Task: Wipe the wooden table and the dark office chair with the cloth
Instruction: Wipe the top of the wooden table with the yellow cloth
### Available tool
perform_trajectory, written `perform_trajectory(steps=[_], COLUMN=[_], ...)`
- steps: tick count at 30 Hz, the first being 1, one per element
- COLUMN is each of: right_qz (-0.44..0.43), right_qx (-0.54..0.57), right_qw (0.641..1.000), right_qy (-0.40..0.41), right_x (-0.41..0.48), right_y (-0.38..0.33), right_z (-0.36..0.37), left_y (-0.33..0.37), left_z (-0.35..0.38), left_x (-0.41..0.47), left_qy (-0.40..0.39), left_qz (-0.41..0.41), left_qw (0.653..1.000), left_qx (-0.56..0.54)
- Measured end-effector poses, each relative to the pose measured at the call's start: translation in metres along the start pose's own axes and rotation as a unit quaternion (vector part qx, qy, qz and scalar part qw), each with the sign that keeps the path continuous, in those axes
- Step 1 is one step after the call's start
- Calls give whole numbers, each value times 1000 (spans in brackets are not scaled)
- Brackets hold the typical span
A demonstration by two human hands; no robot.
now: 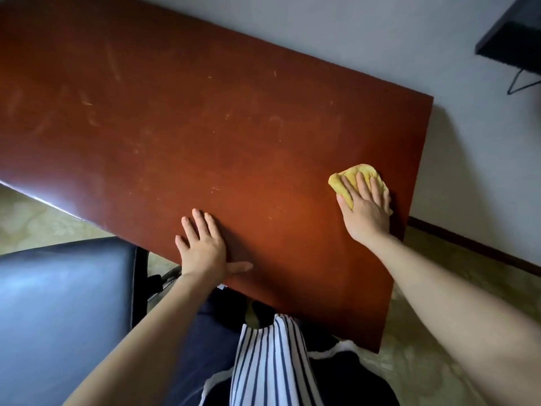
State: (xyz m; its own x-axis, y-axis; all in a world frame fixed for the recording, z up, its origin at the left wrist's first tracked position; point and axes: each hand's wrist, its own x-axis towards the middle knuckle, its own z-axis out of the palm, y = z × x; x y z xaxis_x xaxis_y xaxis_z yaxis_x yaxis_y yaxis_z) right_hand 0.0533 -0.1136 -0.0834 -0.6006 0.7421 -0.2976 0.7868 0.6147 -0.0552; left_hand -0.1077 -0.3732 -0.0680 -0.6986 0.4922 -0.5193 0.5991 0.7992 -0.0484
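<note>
Dark office chair [64, 303] sits at lower left, glossy seat pad facing the camera, its right edge just beside the near edge of the table, with part of its black frame showing under that edge. Pale patterned floor [44, 224] shows beyond the chair. Wooden table [205, 112], a reddish-brown top, runs diagonally across most of the view, with faint scratches and dull smears on its left and middle parts. Left hand [205, 247] lies palm down on the tabletop close to the near edge, fingers straight and spread, thumb out to the right, holding nothing. Below it the person's striped top [272, 361] and dark trousers [205, 332] hang in front of the table edge, lower centre. Further right, the yellow cloth [360, 169] lies bunched on the tabletop near the table's right end, close to that edge. Right hand [366, 209] presses flat on top of the cloth, fingers straight and together, not curled round it; the cloth sticks out past the fingertips and to the thumb side. Right forearm reaches in from the lower right corner. Grey-white wall [351, 39] runs behind the table, with a dark baseboard [468, 244] along its foot to the right of the table. A dark angular object [515, 33] sits in the top right corner, too cropped to identify.
</note>
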Motion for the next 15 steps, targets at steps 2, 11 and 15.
perform_trajectory(steps=[2, 11, 15], right_qz=[3, -137, -255], right_qx=[2, -32, -72], right_qw=[1000, 990, 964], right_qy=[-10, 17, 21], right_x=[22, 20, -14], right_y=[-14, -106, -116], right_z=[-7, 5, 17], left_y=[2, 2, 1], left_z=[-2, -2, -4], left_x=[1, 3, 3], left_qy=[-5, -20, -24], left_qz=[-8, -13, -13], left_qw=[1000, 1000, 1000], left_qx=[10, 14, 10])
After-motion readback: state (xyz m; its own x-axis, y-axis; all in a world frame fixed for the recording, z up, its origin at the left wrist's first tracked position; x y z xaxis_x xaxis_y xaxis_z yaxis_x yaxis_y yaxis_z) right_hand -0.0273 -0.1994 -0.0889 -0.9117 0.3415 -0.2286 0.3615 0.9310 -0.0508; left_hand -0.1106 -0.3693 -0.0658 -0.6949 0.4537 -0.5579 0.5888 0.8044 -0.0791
